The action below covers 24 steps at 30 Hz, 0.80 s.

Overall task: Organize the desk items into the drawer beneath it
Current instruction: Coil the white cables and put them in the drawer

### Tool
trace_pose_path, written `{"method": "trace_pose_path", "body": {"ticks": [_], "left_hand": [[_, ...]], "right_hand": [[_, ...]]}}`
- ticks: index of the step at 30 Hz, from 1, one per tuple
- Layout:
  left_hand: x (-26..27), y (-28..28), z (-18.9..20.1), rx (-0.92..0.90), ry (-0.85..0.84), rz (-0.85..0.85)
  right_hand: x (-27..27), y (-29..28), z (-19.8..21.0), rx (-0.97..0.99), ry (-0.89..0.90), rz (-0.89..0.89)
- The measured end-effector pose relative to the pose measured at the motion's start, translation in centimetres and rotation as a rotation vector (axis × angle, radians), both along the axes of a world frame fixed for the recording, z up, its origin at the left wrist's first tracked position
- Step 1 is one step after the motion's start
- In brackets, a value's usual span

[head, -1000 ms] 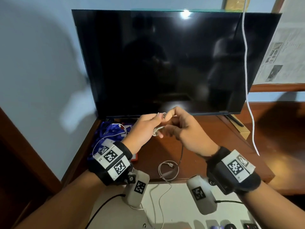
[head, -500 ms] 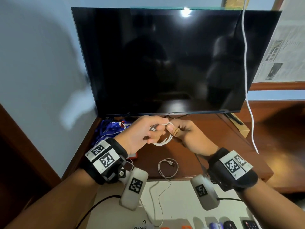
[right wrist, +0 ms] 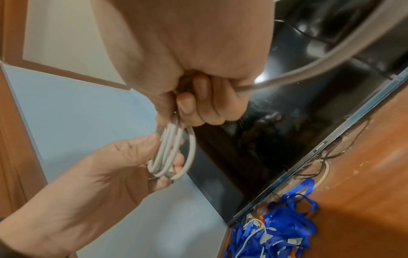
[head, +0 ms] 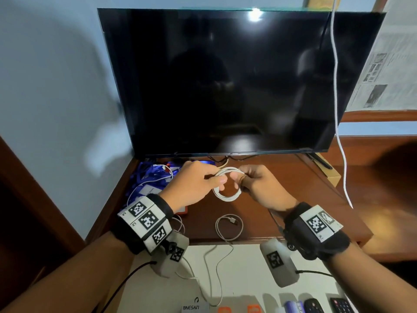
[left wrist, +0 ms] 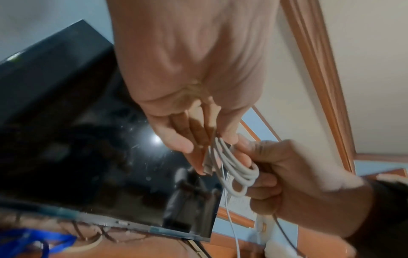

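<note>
A white cable [head: 226, 193], wound into a small coil of several loops, hangs just above the wooden desk [head: 282, 199] in front of the monitor. My left hand [head: 198, 184] pinches the coil's left side and my right hand [head: 252, 181] grips its right side. In the left wrist view, the left fingers [left wrist: 187, 139] press the coil [left wrist: 240, 172] against the curled right hand [left wrist: 287, 178]. In the right wrist view, the right fingers [right wrist: 198, 106] curl round the top of the coil [right wrist: 167, 157]. The open drawer [head: 239, 274] lies below the desk's front edge.
A second cable [head: 228, 227] loops on the desk and trails into the drawer, which holds a card, orange items and remotes at its near edge. Blue lanyards [head: 153, 175] are heaped at the back left. A black monitor [head: 225, 82], a hanging white cord [head: 338, 123] and a cardboard box [head: 331, 176] stand behind.
Both hands have come down from in front of the screen toward the desk. The white cable, at first mostly hidden in the fingers, now shows as a full coil between them.
</note>
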<state>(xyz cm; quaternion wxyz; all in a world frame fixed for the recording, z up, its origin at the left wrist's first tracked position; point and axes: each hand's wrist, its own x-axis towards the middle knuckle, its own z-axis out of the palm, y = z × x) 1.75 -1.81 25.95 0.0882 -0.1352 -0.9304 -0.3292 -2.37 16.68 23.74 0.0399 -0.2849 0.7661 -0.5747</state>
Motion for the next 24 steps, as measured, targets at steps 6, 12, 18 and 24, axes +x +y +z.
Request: {"method": "trace_pose_path", "body": {"ticks": [6,12,18,24], "left_hand": [[0.1,-0.5,-0.3,0.219,-0.051,0.05],[0.6,0.2,0.1,0.506,-0.081,0.096],[1.0,1.8,0.0,0.745,-0.133,0.146],[0.6,2.6,-0.9,0.761,-0.101,0.2]], "right_hand": [[0.0,0.8,0.1,-0.207,-0.131,-0.044],[-0.3,0.5,-1.4,-0.342,-0.074,-0.097],[-0.8,-0.5,-2.0,-0.387,-0.099,-0.344],[0.3,-1.0,-1.8,-0.385,-0.249,-0.248]]}}
